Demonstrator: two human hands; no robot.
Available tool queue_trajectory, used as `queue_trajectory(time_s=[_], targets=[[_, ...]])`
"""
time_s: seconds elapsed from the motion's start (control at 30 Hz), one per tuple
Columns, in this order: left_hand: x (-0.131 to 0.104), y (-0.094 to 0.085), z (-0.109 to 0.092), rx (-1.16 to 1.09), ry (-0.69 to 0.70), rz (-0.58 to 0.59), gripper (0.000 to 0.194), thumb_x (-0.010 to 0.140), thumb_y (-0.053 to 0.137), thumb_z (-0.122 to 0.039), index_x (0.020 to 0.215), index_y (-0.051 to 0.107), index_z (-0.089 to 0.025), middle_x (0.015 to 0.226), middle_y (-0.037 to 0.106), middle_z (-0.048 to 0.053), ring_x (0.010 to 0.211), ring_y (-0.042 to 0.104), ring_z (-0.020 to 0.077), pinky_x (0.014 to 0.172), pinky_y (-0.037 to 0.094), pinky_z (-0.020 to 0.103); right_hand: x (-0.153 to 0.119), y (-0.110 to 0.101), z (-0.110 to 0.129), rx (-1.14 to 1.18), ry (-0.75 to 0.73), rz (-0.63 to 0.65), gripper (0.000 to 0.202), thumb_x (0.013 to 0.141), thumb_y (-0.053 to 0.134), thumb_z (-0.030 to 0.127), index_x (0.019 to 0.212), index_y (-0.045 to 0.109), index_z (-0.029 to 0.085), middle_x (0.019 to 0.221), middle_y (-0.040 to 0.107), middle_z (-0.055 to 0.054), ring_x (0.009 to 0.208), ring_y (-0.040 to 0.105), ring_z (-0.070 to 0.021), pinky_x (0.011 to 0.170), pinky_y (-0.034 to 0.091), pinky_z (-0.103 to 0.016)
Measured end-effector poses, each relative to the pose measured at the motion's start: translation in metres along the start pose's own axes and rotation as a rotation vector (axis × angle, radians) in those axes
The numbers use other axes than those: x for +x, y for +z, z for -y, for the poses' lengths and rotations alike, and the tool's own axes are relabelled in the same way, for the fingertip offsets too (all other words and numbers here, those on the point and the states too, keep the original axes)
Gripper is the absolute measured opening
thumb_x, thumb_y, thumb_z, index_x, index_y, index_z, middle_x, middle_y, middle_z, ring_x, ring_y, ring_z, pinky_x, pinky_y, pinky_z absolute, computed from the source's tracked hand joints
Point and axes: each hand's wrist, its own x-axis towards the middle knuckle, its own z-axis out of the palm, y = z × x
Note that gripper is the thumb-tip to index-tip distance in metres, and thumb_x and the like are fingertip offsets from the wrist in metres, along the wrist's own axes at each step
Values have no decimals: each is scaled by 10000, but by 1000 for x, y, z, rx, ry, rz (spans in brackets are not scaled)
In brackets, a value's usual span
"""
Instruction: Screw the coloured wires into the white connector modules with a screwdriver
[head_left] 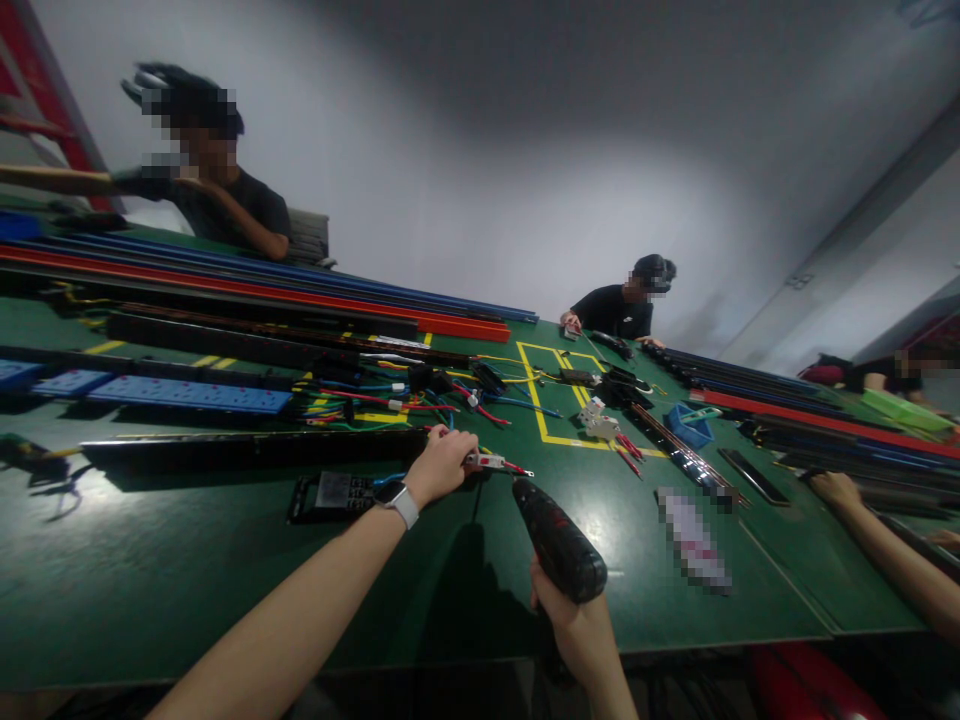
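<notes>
My left hand [444,464], with a watch on its wrist, is closed around a small white electrical part [489,461]. A red wire [516,468] with a bare metal tip sticks out of its right end. My right hand [576,628] grips a black cordless screwdriver [559,540], whose front end points toward that wire. I cannot tell whether the tool touches the wire. A long black housing [255,450] lies just left of my left hand, with coloured wires [390,403] beyond it. Below the housing sits a black-framed panel [334,497], partly behind my wrist.
White circuit breakers [598,420] and red wires [628,455] lie near yellow tape [546,415] on the green table [652,610]. Blue socket strips [191,393] are at left, a blue bin [688,428] at right. Co-workers sit around; another person's hand [836,490] rests at right.
</notes>
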Motion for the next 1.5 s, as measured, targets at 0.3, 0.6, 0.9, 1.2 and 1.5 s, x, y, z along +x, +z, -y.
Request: queue_trajectory(time_s=[0.3, 0.6, 0.9, 1.2, 1.5], targets=[[0, 1, 1, 0, 0, 2, 75, 896, 624, -281, 949, 593, -239, 989, 678, 36, 971, 589, 238, 1065, 270, 485, 1, 0, -6, 2, -2, -17, 371, 785, 688, 550, 692, 617, 198, 572, 584, 0, 572, 556, -180, 592, 444, -301], [0, 1, 1, -3, 0, -4, 80, 898, 623, -289, 958, 597, -242, 979, 678, 33, 955, 590, 237, 1057, 277, 482, 2, 1, -8, 24, -12, -19, 334, 788, 690, 518, 732, 638, 192, 565, 583, 5, 564, 565, -181, 585, 443, -298], [-1, 0, 0, -9, 5, -1, 79, 907, 613, -294, 964, 593, -243, 982, 676, 30, 959, 593, 234, 1067, 272, 484, 2, 0, -9, 27, -1, -5, 346, 782, 692, 532, 728, 627, 196, 579, 587, 6, 579, 567, -180, 605, 447, -300], [0, 3, 3, -6, 7, -6, 79, 919, 599, -296, 975, 589, -242, 1000, 682, 35, 972, 596, 240, 1074, 261, 488, 1, 1, -8, 25, 6, -12, 378, 782, 686, 568, 758, 634, 195, 575, 583, 4, 573, 569, -186, 599, 453, -306], [0, 4, 4, -4, 13, -9, 87, 919, 599, -301, 980, 592, -240, 988, 680, 34, 966, 594, 238, 1066, 261, 486, 3, -1, -12, 27, -7, 21, 286, 807, 672, 471, 769, 630, 190, 597, 585, 8, 588, 566, -181, 608, 442, -298]])
